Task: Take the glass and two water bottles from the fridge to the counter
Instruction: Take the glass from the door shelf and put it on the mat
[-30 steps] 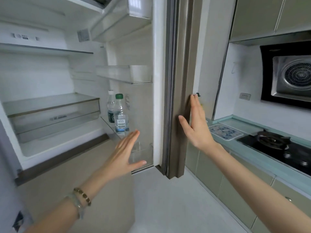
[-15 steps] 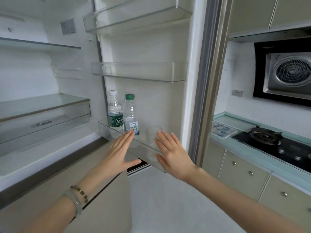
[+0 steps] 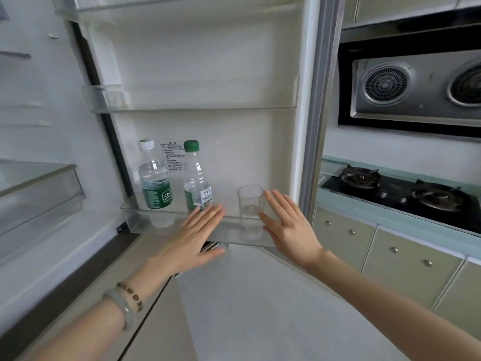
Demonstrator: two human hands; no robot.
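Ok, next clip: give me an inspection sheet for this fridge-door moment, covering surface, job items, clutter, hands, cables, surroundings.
Surface: clear lower door shelf holds all three items; counter to the right carries a black gas hob.
Job items: white-capped bottle and green-capped bottle upright side by side; empty glass upright, apart to their right.
Clutter: nothing seen; middle door shelf looks empty.
Hands: left hand open, flat, in front of the green-capped bottle; right hand open beside the glass, contact unclear. Neither grips anything.
Cables: nothing seen.
Surroundings: range hood above the hob, cabinets below the counter.
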